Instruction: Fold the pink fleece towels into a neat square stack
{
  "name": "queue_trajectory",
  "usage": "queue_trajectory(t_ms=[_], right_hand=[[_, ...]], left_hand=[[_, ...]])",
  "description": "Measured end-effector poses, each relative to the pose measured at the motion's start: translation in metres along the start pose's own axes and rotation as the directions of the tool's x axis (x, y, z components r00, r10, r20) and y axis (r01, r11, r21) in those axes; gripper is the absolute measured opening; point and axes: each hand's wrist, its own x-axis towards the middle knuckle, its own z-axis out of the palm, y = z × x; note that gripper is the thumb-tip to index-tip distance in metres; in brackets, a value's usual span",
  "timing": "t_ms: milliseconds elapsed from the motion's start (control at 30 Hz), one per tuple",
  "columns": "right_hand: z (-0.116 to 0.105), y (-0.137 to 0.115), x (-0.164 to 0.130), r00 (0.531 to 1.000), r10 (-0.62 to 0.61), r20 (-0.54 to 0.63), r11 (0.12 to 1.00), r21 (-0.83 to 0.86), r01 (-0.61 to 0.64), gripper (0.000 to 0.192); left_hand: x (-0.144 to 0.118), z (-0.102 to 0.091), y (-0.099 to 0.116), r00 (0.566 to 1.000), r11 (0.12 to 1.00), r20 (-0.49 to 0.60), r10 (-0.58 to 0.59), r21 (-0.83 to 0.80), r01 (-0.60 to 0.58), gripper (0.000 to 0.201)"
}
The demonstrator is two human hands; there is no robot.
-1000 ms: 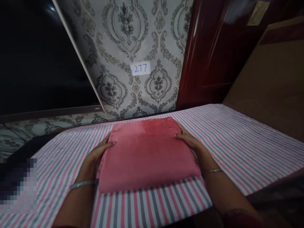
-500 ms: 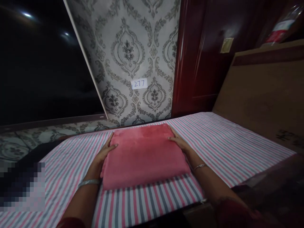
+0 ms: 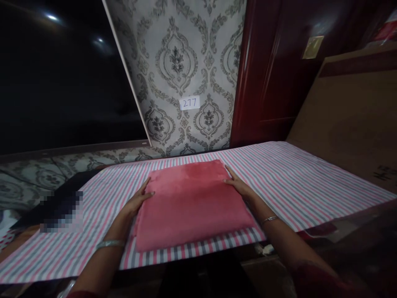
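Note:
A folded pink cloth (image 3: 192,203) forms a flat, soft rectangle near the front edge of the striped tablecloth (image 3: 297,178). My left hand (image 3: 138,200) grips its left side, with the thumb over the top and the fingers along the edge. On the opposite side my right hand (image 3: 240,188) holds it the same way, the thumb on the upper surface and the forefinger stretched out past the back right corner. The cloth's underside and the fingertips beneath it are hidden.
Behind the table is a patterned wall with a paper label (image 3: 190,102) reading 277. A large dark screen (image 3: 68,82) stands at the left. On the right are a dark red door panel (image 3: 263,82) and a big cardboard box (image 3: 350,111). Dark clutter lies below the front edge.
The pink cloth has come nearer to the table's front edge, with both hands staying on its sides. The view has shifted slightly, showing more of the table's left end.

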Motion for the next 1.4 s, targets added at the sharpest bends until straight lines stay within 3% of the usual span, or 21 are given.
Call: queue_trajectory(t_ms=[100,200,267,300,367,467,600,767,967,1133,1300,1400], right_hand=[[-0.006,0.002,-0.004,0.999,0.032,0.020,0.999,-0.025,-0.031,0.106],[-0.009,-0.014,0.002,0.998,0.030,-0.057,0.961,-0.273,-0.045,0.100],[-0.001,-0.029,0.011,0.985,-0.088,-0.147,0.849,-0.529,-0.003,0.092],[0.007,-0.037,0.016,0.974,-0.171,-0.146,0.761,-0.647,0.037,0.088],[0.031,-0.051,0.026,0.958,-0.283,-0.047,0.560,-0.819,0.125,0.080],[0.071,-0.060,0.035,0.971,-0.232,0.056,0.325,-0.937,0.131,0.071],[0.099,-0.041,0.033,0.987,-0.160,0.010,0.195,-0.980,0.042,0.066],[0.098,-0.014,0.029,0.969,-0.247,0.013,0.182,-0.981,0.059,0.066],[0.094,-0.010,0.032,0.963,-0.267,0.022,0.214,-0.973,0.081,0.064],[0.092,-0.013,0.032,0.967,-0.255,0.012,0.219,-0.973,0.070,0.064],[0.086,-0.033,0.023,0.997,-0.061,0.047,0.279,-0.958,0.062,0.065],[0.084,-0.033,-0.008,0.978,-0.108,0.178,0.292,-0.935,0.203,0.065]], left_hand=[[0.002,-0.005,-0.004,1.000,0.998,-0.024,0.000,0.059,0.002,0.108],[0.010,-0.011,0.010,0.992,0.954,-0.125,-0.004,0.298,0.041,0.102],[0.018,-0.006,0.025,0.964,0.844,-0.230,0.131,0.536,0.013,0.092],[0.021,0.001,0.034,0.948,0.763,-0.225,0.225,0.646,-0.028,0.086],[0.027,0.022,0.049,0.934,0.580,-0.092,0.345,0.804,-0.134,0.076],[0.030,0.063,0.059,0.953,0.360,0.067,0.297,0.916,-0.177,0.074],[0.030,0.095,0.038,0.963,0.208,-0.019,0.267,0.977,-0.039,0.070],[0.034,0.095,0.009,0.938,0.200,-0.033,0.346,0.979,-0.040,0.073],[0.037,0.093,0.005,0.938,0.247,-0.029,0.345,0.967,-0.061,0.074],[0.038,0.094,0.010,0.952,0.231,-0.021,0.305,0.972,-0.052,0.075],[0.027,0.085,0.033,0.991,0.329,0.028,0.131,0.942,-0.070,0.078],[-0.003,0.080,0.033,0.971,0.300,0.086,0.222,0.942,-0.152,0.076]])
